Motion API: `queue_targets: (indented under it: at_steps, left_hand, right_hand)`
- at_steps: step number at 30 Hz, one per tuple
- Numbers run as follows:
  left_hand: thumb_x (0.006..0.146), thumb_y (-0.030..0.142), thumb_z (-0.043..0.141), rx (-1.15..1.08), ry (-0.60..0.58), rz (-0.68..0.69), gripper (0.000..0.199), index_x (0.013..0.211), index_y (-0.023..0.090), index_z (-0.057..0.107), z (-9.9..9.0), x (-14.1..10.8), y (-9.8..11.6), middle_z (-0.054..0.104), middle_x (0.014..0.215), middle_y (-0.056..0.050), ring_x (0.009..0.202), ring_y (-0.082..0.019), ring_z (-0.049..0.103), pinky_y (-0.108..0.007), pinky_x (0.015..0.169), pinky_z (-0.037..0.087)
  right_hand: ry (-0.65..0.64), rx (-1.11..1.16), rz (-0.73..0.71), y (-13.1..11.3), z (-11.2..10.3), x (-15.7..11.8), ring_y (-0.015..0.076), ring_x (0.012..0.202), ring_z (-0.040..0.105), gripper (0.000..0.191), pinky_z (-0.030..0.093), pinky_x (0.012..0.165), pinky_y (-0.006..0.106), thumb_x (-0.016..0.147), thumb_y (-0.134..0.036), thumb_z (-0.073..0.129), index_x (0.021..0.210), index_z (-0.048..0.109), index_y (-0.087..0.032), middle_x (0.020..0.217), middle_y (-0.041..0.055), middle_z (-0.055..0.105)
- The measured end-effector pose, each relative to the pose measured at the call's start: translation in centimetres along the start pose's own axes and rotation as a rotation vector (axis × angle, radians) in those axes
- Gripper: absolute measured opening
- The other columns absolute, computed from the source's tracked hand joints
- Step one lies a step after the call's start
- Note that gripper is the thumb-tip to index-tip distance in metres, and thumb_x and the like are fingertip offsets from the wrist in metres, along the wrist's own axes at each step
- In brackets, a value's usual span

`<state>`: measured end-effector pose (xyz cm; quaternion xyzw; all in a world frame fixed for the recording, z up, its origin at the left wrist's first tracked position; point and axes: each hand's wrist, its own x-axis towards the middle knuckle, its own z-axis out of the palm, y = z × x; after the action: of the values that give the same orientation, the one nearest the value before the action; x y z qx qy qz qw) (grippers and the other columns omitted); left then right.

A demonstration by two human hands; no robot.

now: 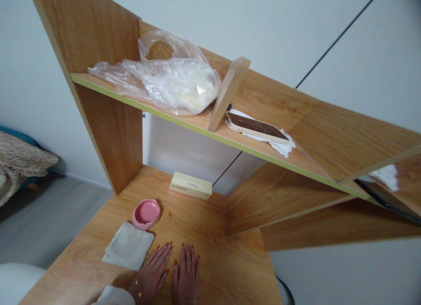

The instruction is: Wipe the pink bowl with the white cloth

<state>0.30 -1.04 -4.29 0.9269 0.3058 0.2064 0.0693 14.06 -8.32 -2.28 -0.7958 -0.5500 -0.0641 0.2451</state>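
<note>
Both hands lie palm down on the wooden desk top (226, 274), side by side and a little apart. My left hand (153, 270) has its fingers stretched out and holds nothing; its fingertips are beside a folded grey cloth (128, 245). To its right, my right hand (186, 272) rests flat with straight fingers, also holding nothing. Beyond the cloth, a pink angular dish (145, 213) stands with nothing visible inside. A pale yellow box (190, 185) with small print lies farther back, near the desk's rear edge.
Above the desk runs a shelf (125, 96) carrying a clear plastic bag (177, 83) with pale contents. Past an upright divider (230, 92), a phone (258, 127) lies on white tissue (287, 149). Wooden side panels (112, 138) bound the desk. A blanket-covered seat (23, 153) is at left.
</note>
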Motion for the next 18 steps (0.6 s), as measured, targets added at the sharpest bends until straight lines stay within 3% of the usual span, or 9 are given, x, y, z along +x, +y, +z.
queue_targets:
  at_steps: [18]
  left_hand:
    - [0.087,0.029,0.037,-0.141,-0.052,-0.06,0.067,0.147,0.039,0.009,-0.03,0.1,0.08,0.04,0.147,0.007,0.127,-0.024,0.049,-0.036,0.105,0.042]
  right_hand:
    - [-0.03,0.065,0.045,-0.12,-0.35,0.06,0.0263,0.13,0.043,0.045,0.022,0.112,0.054,0.095,-0.036,0.031,0.132,0.052,-0.022,0.134,0.0092,0.054]
